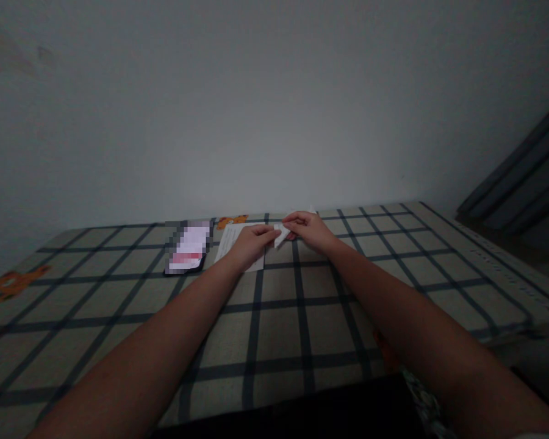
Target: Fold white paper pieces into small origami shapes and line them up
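Between my two hands is a small folded piece of white paper (280, 235), held just above the checked cloth. My left hand (255, 241) pinches its left edge between thumb and fingers. From the other side, my right hand (307, 230) grips the paper with bent fingers, which hide part of it. Beneath my left hand and wrist lies a flat white sheet (227, 240) with faint printed lines, partly covered. Another bit of white shows behind my right hand, too hidden to make out.
A phone (190, 247) with a lit, blurred screen lies left of the sheet. The checked tablecloth (279, 317) has orange bear figures (232, 222) on it. A pale wall (274, 110) rises behind the table, and dark draped fabric (521, 164) hangs at the right.
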A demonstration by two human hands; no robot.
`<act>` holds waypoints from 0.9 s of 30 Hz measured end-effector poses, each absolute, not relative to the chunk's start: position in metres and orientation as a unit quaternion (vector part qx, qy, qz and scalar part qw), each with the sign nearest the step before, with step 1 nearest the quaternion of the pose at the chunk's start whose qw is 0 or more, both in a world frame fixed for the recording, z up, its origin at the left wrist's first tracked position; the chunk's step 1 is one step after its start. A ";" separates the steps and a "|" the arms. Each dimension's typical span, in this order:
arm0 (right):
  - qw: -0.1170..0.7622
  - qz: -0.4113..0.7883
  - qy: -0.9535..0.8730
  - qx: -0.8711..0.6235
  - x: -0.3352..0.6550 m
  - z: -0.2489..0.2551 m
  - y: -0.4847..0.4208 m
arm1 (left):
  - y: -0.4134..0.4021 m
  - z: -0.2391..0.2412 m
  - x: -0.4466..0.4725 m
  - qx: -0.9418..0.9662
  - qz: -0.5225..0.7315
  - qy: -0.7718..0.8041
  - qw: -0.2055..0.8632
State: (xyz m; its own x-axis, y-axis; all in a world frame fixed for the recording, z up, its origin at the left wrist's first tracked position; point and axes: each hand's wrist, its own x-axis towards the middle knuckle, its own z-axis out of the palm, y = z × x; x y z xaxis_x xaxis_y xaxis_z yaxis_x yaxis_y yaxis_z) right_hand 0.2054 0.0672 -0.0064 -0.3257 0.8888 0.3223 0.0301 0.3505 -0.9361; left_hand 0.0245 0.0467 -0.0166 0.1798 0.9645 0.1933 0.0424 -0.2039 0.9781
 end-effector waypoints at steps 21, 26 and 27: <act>0.409 0.457 -0.712 -0.342 0.207 -0.007 0.067 | 0.049 -0.012 0.026 0.520 0.537 0.389 0.538; 0.418 0.439 -0.720 -0.338 0.207 -0.006 0.066 | 0.049 -0.012 0.027 0.511 0.531 0.381 0.558; 0.422 0.434 -0.721 -0.337 0.207 -0.006 0.066 | 0.048 -0.012 0.026 0.511 0.527 0.375 0.566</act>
State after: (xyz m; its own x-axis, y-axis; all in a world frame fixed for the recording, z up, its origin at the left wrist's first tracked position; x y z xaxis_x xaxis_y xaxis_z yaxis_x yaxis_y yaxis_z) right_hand 0.2066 0.0662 -0.0057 -0.4163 0.8526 0.3158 0.1205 0.3960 -0.9103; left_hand 0.0264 0.0484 -0.0123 0.1634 0.9800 0.1139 -0.2128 -0.0777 0.9740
